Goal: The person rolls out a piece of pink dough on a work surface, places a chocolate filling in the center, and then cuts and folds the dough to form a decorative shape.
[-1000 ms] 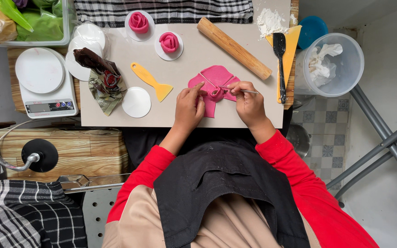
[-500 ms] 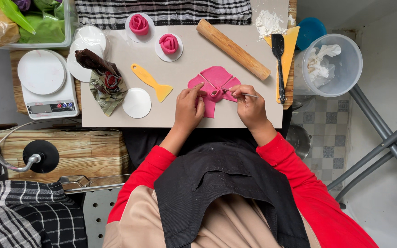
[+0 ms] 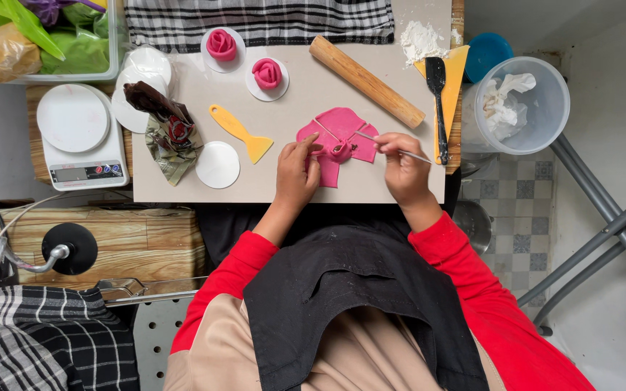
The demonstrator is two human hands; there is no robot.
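A flat pink piece of dough [image 3: 340, 132] lies on the beige board [image 3: 291, 94], partly folded toward its middle. My left hand [image 3: 296, 176] rests on the dough's left side, fingertips pressing the folded centre. My right hand [image 3: 402, 165] pinches a thin stick [image 3: 371, 137] whose tip reaches onto the dough. Two finished pink dough roses [image 3: 221, 43] [image 3: 266, 73] sit on small white discs at the back of the board.
A wooden rolling pin [image 3: 366, 81], a yellow scraper [image 3: 239, 132], a black spatula [image 3: 437, 105], a white disc [image 3: 217, 164] and a crumpled wrapper [image 3: 166, 130] lie on the board. A kitchen scale [image 3: 81, 137] stands left, a clear tub [image 3: 523, 105] right, flour [image 3: 420, 38] behind.
My right hand has drawn slightly to the right with the stick, whose tip still lies on the dough. The left hand stays on the dough's centre.
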